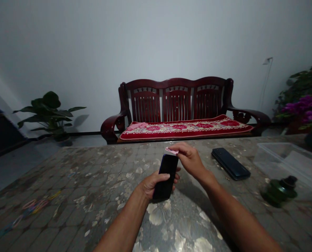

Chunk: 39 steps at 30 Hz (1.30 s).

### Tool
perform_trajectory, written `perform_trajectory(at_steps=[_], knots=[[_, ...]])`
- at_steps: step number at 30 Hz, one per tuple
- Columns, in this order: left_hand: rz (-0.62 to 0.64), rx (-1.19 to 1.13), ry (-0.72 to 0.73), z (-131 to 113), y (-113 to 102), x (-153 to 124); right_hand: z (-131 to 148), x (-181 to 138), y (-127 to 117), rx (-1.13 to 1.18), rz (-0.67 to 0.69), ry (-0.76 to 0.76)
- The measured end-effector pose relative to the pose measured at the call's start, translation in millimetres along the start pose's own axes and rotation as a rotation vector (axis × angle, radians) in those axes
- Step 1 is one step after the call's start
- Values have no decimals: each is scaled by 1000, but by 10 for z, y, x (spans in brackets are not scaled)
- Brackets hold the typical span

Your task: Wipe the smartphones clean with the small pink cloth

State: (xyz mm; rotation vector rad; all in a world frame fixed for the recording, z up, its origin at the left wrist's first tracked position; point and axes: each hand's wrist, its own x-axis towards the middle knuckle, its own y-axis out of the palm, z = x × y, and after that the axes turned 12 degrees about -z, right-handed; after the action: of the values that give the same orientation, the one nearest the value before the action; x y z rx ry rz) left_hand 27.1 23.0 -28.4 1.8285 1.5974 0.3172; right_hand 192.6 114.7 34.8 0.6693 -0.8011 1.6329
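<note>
A black smartphone (165, 187) with a dark screen is held upright and slightly tilted above the table. My left hand (156, 182) is wrapped round its lower half, thumb across the screen and fingertips showing at the right edge. Between the fingers of my right hand (189, 158) is a small folded pink cloth (171, 151), just above the phone's top edge. Whether the cloth touches the phone, I cannot tell.
On the patterned tablecloth (105, 185), a dark wallet (230, 163), a green bottle (279, 191) and a clear plastic box (274, 154) lie right. Several coloured bands (37, 205) lie left. Beyond stands a wooden bench (175, 84) with a red floral cover (187, 128).
</note>
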Motion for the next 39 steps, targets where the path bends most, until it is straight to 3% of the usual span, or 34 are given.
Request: perform_trajectory(at_steps=[4,7,10,15,24,29,34,39], knots=[[19,1,-6,-11,-35,-5,-14,-15,-30,-126,111,-88],[-18,-51,-37,-22,-54,-5,-126,-16,-79,-286,95,-69],[-100,-87,-93,-37,-55,10,-284,-29,-92,-337,36,48],[-216,-134,-215,-41,-60,80,-542,-84,-15,-225,-39,270],[-210,-186,-338,-8,-181,215,-842,-206,94,-121,-84,475],[-252,-201,-363,9,-290,287,-926,-244,149,-121,-89,506],[-320,-221,-351,1,-363,331,-931,-293,200,-116,5,553],[-397,-223,-319,-21,-380,328,-866,-376,221,-210,112,450]])
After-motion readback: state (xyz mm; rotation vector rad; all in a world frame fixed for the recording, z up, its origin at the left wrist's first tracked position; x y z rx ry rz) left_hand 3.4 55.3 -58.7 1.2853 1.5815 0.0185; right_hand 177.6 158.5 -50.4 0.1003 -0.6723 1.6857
